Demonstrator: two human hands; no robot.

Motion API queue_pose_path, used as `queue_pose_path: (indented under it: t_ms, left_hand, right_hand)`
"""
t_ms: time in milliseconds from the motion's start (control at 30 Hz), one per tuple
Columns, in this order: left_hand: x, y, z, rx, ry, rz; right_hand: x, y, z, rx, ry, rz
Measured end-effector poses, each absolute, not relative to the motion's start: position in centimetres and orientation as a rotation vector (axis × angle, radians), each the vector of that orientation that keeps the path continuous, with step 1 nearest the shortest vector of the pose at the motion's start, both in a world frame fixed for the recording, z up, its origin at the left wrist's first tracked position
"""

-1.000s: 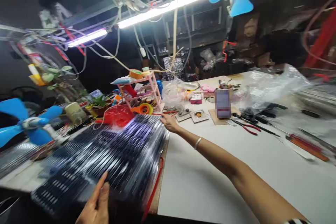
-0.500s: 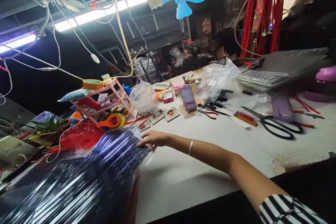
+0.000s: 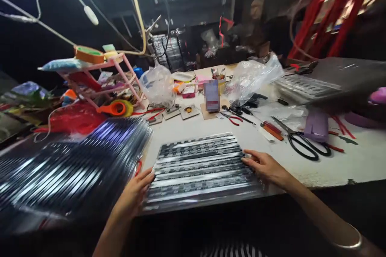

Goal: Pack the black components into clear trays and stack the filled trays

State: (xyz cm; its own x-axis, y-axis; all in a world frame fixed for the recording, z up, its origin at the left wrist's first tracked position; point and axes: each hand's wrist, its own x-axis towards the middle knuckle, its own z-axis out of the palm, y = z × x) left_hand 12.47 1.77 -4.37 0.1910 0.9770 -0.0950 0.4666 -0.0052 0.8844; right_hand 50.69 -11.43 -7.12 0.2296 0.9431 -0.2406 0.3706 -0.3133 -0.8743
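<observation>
A clear plastic tray [image 3: 199,164] with ridged rows of dark and silvery strips lies at the table's front edge. Its left edge is gripped by my left hand [image 3: 135,188], the fingers curled at the rim. On the opposite side my right hand [image 3: 262,166] pinches the tray's right edge between thumb and fingers. To the left, a stack of similar ridged plastic trays [image 3: 69,172] appears blurred, close by my left forearm. The small parts in the rows are too blurred to name.
Black-handled scissors [image 3: 297,138], a purple block [image 3: 316,126] and red-handled pliers [image 3: 233,118] lie on the right of the white table [image 3: 280,168]. Behind stand a pink rack [image 3: 120,74] and crumpled plastic bags [image 3: 256,76]. More trays [image 3: 307,88] are piled at the back right.
My right hand has moved from the stack on the left to the right edge of one tray, now in front of me. My left hand has come into view. The camera has tilted down.
</observation>
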Motion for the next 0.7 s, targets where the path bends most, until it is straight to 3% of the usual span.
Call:
queue_pose_path:
  t_ms: [167, 300, 567, 700]
  left_hand:
    - [14.5, 1.2, -5.7, 1.862, 1.588, 0.672]
    - [14.7, 0.3, -6.6, 1.918, 1.643, 0.753]
    - [16.0, 0.1, -7.8, 1.685, 1.585, 0.948]
    - [17.1, -0.6, -5.5, 1.349, 1.328, 1.251]
  right_hand:
    - [50.2, -12.3, -9.5, -2.104, -1.472, 0.406]
    - [48.6, -13.1, -10.9, -1.937, -1.567, -0.070]
    - [46.2, -12.2, -9.2, -1.815, -1.161, 0.388]
    - [46.0, -12.8, -6.8, -1.722, -1.116, 0.386]
